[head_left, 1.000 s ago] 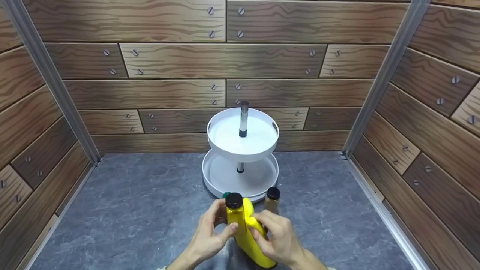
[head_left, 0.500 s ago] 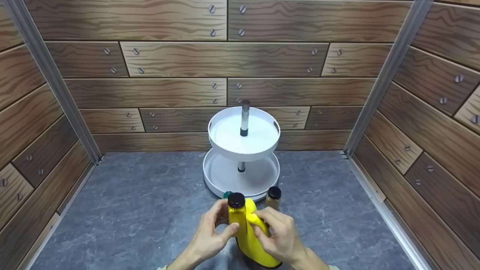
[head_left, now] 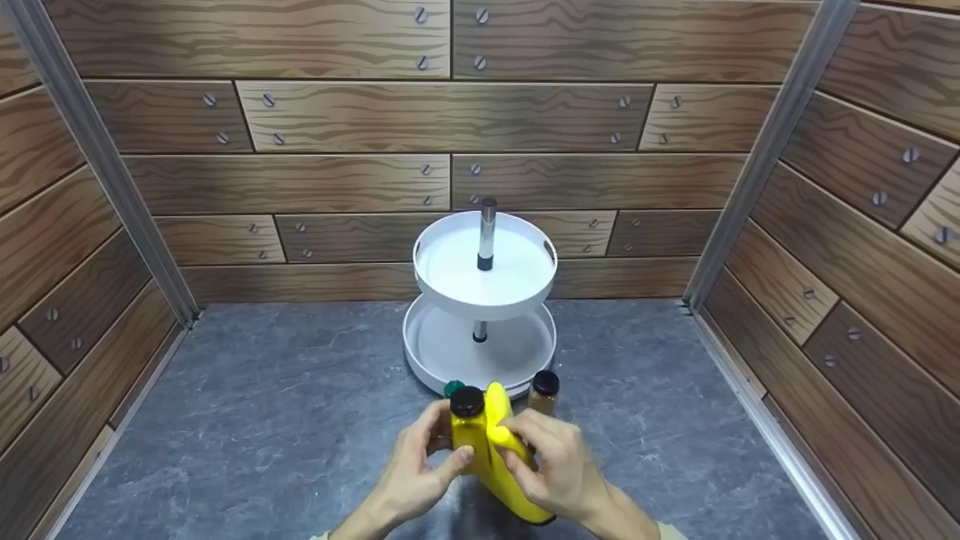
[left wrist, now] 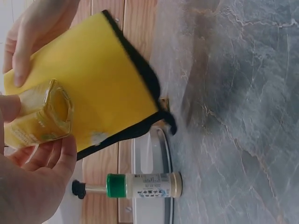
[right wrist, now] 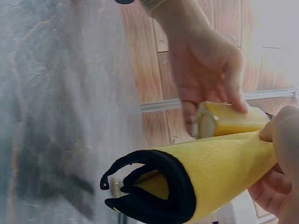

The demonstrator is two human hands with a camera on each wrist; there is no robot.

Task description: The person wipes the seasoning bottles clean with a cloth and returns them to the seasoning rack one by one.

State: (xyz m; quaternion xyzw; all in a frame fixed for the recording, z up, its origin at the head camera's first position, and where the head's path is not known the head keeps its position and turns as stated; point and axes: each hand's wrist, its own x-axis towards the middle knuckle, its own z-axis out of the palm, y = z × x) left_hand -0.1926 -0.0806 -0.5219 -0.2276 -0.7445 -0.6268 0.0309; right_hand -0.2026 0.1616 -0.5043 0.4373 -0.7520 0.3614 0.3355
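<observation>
In the head view, my left hand grips a square clear bottle with yellow contents and a black cap, its thumb on the near side. My right hand pinches a yellow cloth with black edging, folded over and hanging down right beside the bottle. From the left wrist view, the cloth spreads behind the bottle, whose base faces that camera. In the right wrist view the cloth is folded into a loose roll, its dark edge curling at the lower end.
A white two-tier round stand with a central post stands behind the hands. A green-capped shaker bottle is upright in front of it. Another black-capped bottle stands just beyond my right hand. Wood-patterned walls enclose the grey floor.
The cloth has shifted slightly up and away along the bottle's side with my right hand. My left hand keeps its hold on the bottle in almost the same place.
</observation>
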